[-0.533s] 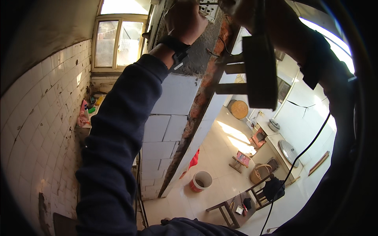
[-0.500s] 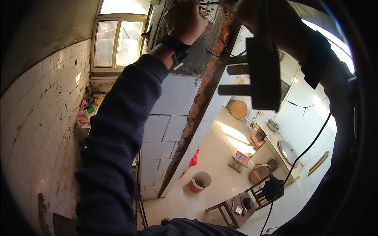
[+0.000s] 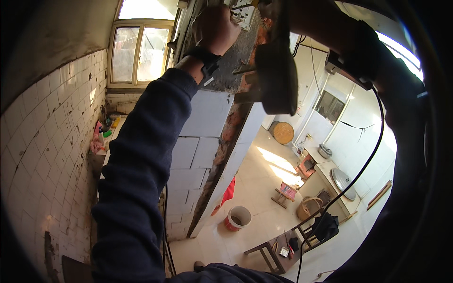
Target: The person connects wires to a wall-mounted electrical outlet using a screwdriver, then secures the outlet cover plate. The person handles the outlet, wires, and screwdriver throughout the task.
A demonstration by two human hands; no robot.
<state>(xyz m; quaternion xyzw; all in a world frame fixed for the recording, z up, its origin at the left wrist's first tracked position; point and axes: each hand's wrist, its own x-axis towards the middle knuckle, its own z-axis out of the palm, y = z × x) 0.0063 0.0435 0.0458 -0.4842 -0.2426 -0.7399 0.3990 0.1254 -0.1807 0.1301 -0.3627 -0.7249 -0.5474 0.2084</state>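
Note:
At the top, my left hand [image 3: 217, 29] is closed in a fist beside the white socket panel [image 3: 244, 15] on the rough wall. Its fingertips are turned away, so what they hold is hidden. My right hand [image 3: 268, 8] is at the upper edge, partly cut off and dark. It appears closed on a screwdriver [image 3: 255, 3], with a bit of yellow handle and a thin dark shaft reaching across the panel towards my left hand. A large black three-pin plug [image 3: 279, 80] hangs close in front of the wall, blurred, its pins pointing left.
Exposed brick [image 3: 222, 148] edges the tiled wall end. Below stand a bucket [image 3: 237, 218], a small folding stool [image 3: 285, 193], a wicker basket [image 3: 310, 207] and a dark bench [image 3: 271, 254] with tools on it. A black cable [image 3: 361, 172] loops down on the right.
The plug has swung left and turned, and now overlaps the brick edge. My left hand has shifted slightly left and down. More of the socket panel and a bit of yellow show.

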